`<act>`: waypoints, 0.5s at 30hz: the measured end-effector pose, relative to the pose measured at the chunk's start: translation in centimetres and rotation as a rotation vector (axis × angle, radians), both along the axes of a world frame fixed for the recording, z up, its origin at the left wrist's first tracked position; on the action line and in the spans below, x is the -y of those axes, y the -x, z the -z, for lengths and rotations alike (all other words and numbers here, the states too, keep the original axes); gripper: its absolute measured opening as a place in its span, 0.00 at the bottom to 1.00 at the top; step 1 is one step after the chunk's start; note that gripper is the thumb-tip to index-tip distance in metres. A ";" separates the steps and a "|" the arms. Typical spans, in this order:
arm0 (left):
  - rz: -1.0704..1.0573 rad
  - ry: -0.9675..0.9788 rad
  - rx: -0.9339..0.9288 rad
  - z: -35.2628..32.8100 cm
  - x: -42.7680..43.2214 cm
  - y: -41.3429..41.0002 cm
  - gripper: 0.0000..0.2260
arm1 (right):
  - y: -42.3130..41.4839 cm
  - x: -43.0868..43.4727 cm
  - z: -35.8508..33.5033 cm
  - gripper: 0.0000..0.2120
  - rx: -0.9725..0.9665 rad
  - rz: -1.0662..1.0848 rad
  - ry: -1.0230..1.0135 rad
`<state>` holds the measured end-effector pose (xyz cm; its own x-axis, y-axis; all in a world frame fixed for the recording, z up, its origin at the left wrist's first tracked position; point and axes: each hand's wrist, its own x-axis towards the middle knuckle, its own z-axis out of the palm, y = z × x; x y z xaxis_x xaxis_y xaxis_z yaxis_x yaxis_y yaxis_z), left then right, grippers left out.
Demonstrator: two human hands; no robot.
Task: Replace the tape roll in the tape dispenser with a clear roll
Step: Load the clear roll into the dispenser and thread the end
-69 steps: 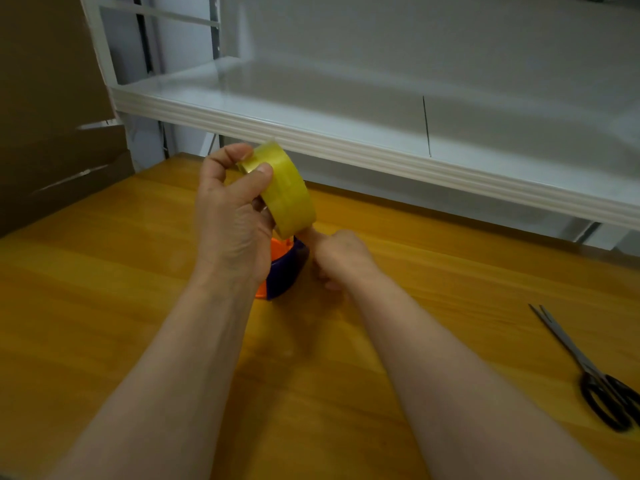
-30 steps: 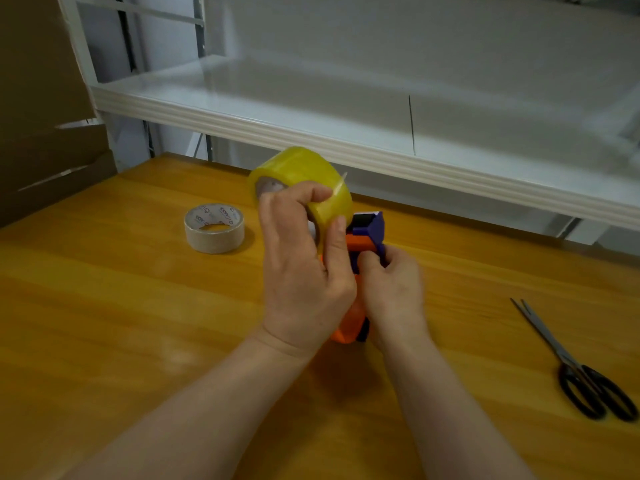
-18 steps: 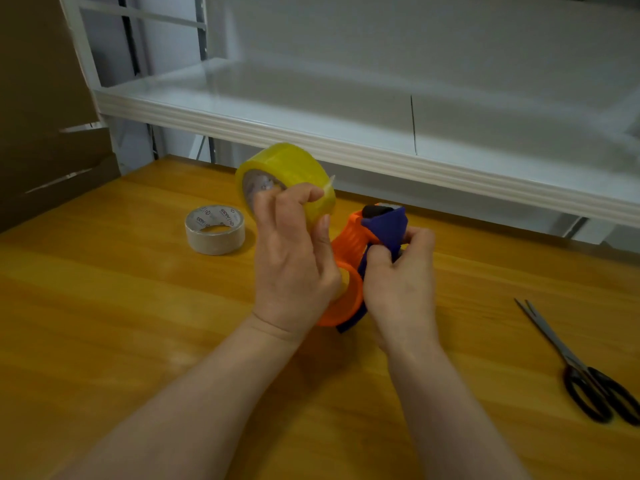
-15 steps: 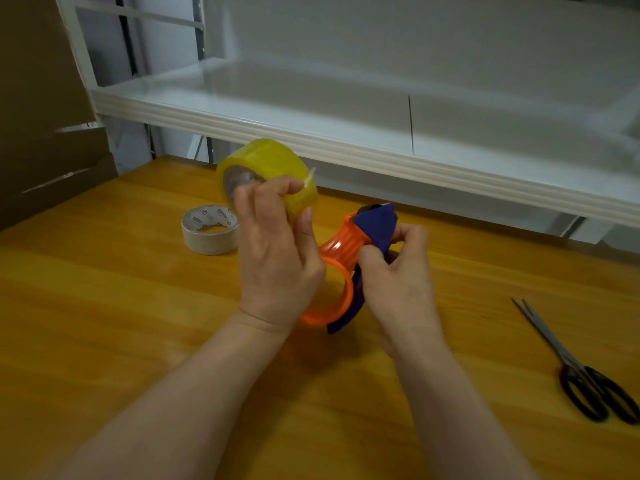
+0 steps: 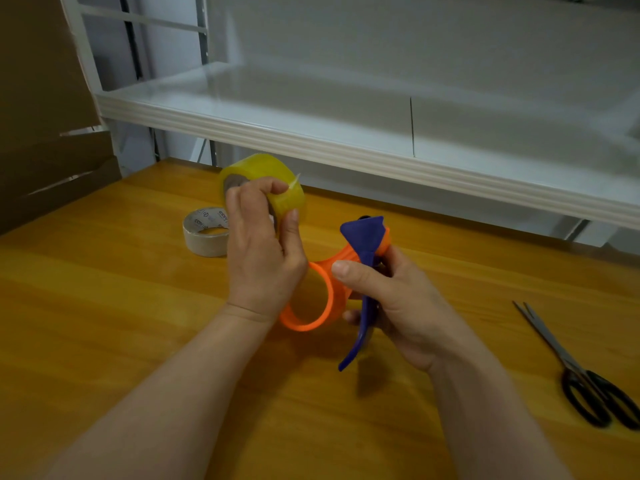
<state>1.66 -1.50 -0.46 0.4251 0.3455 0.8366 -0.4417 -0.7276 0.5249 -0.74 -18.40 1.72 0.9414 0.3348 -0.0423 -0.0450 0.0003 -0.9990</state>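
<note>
My left hand (image 5: 261, 251) grips a yellowish clear tape roll (image 5: 273, 178) above the wooden table, thumb and fingers on its rim, with a small loose tape end sticking up. My right hand (image 5: 391, 303) holds the orange and blue tape dispenser (image 5: 349, 278) in the air, just right of the left hand. The dispenser's orange ring faces me and has no roll in it. Its blue blade part points up and its blue handle points down. A nearly used-up beige tape roll (image 5: 206, 232) lies flat on the table to the left.
Black-handled scissors (image 5: 585, 375) lie on the wooden table (image 5: 104, 341) at the right. A white shelf (image 5: 346, 147) overhangs the table's far edge. Brown cardboard (image 5: 38, 116) stands at the left.
The right hand lifted the dispenser off the table and turned it, so the bare orange ring now faces me. The left hand carried the clear roll slightly left and stays beside it.
</note>
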 end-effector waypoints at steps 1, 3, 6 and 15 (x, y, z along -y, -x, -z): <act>0.001 0.004 -0.012 0.1 -0.1 -0.1 0.12 | 0.0 0.0 0.1 0.31 -0.035 -0.021 -0.040; 0.005 0.005 -0.033 0.3 -0.3 -0.4 0.12 | 0.1 0.1 0.1 0.31 -0.070 -0.060 -0.086; 0.014 0.013 -0.050 0.5 -0.3 -0.6 0.12 | -0.1 0.1 0.3 0.29 -0.104 -0.083 -0.158; 0.021 0.017 -0.062 0.7 -0.1 -0.6 0.12 | -0.1 0.4 0.4 0.24 -0.173 -0.139 -0.193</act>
